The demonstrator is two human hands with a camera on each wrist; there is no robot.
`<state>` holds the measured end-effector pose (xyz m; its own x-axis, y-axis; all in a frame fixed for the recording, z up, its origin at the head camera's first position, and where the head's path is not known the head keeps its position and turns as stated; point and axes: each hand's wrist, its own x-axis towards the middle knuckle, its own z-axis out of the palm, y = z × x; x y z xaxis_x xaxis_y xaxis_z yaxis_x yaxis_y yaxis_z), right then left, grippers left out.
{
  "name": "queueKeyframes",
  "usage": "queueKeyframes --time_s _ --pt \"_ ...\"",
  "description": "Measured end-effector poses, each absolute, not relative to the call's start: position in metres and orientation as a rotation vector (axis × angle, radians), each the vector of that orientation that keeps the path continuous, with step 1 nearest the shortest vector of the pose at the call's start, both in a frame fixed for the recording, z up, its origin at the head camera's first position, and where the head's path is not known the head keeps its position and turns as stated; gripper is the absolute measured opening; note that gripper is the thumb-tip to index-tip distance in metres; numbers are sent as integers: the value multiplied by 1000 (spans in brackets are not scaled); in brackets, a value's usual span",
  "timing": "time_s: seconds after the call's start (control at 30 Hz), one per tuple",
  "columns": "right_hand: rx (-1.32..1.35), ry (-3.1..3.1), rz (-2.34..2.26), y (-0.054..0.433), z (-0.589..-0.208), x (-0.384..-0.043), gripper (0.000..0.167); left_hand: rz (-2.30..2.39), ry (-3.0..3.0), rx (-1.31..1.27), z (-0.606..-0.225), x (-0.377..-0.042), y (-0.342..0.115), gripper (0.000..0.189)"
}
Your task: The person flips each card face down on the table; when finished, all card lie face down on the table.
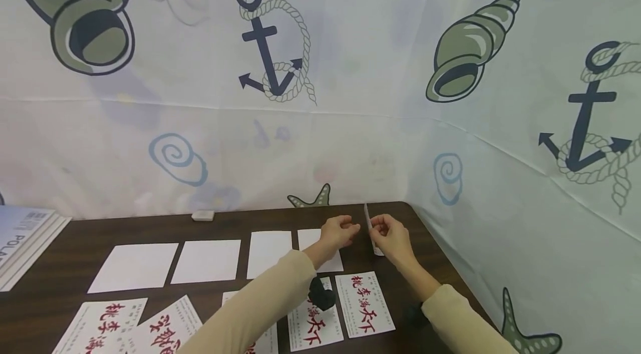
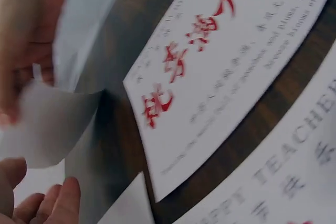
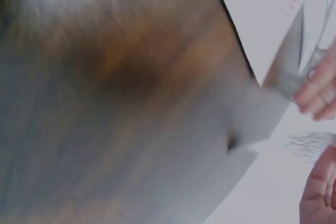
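Near the far right corner of the table, my right hand point(image 1: 393, 238) pinches a thin white card point(image 1: 369, 223), held on edge and seen almost side-on. My left hand point(image 1: 339, 232) hovers just left of it, above a blank white card point(image 1: 309, 237), with its fingers apart and nothing in them. In the left wrist view the held card point(image 2: 55, 127) looks slightly bent, and my left thumb and fingers point(image 2: 58, 203) are spread below it. Nearest in front lies a white card with red characters point(image 1: 365, 304).
Blank white cards point(image 1: 205, 260) lie in a row on the dark table point(image 1: 400, 281). Several cards with red writing point(image 1: 100, 326) form a nearer row, partly hidden by my left sleeve. A white block point(image 1: 202, 215) sits at the back edge; stacked books point(image 1: 30, 242) stand left.
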<state>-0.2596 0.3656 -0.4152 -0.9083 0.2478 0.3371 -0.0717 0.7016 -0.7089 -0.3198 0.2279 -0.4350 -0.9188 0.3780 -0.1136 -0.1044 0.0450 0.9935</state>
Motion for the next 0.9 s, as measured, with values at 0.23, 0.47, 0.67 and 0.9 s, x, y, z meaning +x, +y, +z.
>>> queueKeyframes --time_s 0.23,0.47,0.67,0.9 --pt "-229 -2375 994 377 -404 -261 14 1865 2210 250 -442 -313 226 44" --pt "-371 -2467 995 384 -419 -264 16 1773 2462 283 -444 -307 217 33" --pt "-412 -2657 925 390 -434 -265 25 1635 2586 403 -449 -304 214 30" --pt "-430 -2780 862 393 -443 -266 25 1441 2711 534 -452 -302 216 20"
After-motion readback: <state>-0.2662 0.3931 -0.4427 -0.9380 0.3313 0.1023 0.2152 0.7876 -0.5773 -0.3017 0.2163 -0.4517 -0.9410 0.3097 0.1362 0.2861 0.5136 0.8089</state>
